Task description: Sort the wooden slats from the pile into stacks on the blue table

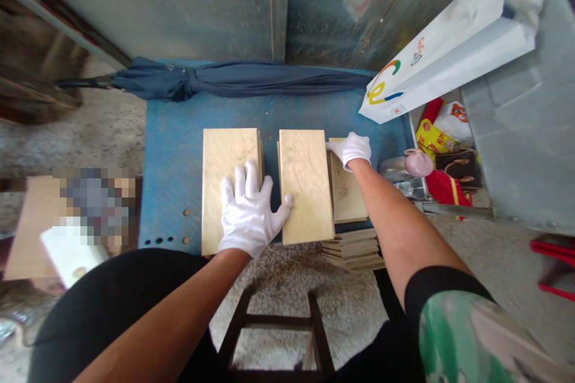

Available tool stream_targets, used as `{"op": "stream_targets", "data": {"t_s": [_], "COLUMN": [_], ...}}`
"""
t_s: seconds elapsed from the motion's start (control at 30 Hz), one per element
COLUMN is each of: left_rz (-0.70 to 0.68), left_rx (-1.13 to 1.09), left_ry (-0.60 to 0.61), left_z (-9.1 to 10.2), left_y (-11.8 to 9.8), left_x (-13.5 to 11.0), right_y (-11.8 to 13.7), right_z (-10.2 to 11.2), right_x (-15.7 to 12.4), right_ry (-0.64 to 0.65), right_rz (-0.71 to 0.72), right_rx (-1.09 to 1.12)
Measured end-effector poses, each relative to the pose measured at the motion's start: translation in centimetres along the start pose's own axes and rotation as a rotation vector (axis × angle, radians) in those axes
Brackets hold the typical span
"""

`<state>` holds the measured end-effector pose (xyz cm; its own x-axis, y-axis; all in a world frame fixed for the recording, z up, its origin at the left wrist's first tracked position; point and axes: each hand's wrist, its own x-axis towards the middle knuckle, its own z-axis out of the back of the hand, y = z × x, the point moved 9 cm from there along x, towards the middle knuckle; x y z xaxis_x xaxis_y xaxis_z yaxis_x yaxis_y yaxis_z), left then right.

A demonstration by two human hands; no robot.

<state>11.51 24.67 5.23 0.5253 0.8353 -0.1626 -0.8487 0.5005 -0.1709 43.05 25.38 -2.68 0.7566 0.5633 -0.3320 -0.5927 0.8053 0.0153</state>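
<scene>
My left hand [248, 212], in a white glove, lies with fingers spread on a stack of pale beige rectangular boards [218, 155]. Its thumb reaches right, onto the lower left edge of a second stack [305, 173]. At the far end of a third, lower-lying stack [348, 197] is my gloved right hand [350, 149]. One of its digits points left to the edge of the middle stack; the other fingers are mostly hidden, so their grip is unclear. All three stacks lie side by side on a blue table [171, 161].
A folded dark umbrella [278, 79] lies along the table's back. A white paper bag [449, 48] leans at the back right, above an open drawer with packets and a cup [417, 163]. More boards [354, 249] are stacked below the front edge, beside a dark stool frame [278, 323].
</scene>
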Motion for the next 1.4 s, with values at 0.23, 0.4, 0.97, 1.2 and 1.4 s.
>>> {"op": "stream_targets", "data": {"t_s": [0.23, 0.4, 0.97, 1.2, 1.4], "left_rz": [0.006, 0.005, 0.019, 0.017, -0.014], "left_rx": [-0.058, -0.045, -0.135, -0.204, -0.225], "left_ry": [0.014, 0.022, 0.053, 0.046, 0.018], "left_z": [-0.1, 0.0, -0.2, -0.4, -0.2], "left_y": [0.1, 0.0, -0.2, -0.2, -0.4], "left_x": [0.0, 0.0, 0.0, -0.1, -0.2], "right_y": [-1.1, -1.5, -3.9, -15.0, -22.0], "right_z": [-1.2, -1.2, 0.0, -0.9, -5.4], "right_x": [-0.6, -0.9, -3.9, -17.0, -27.9], "right_ry": [0.008, 0.001, -0.176, -0.082, 0.161], "right_rz": [-0.047, -0.041, 0.085, 0.029, -0.241], "right_rx": [0.053, 0.069, 0.219, 0.208, 0.069]}}
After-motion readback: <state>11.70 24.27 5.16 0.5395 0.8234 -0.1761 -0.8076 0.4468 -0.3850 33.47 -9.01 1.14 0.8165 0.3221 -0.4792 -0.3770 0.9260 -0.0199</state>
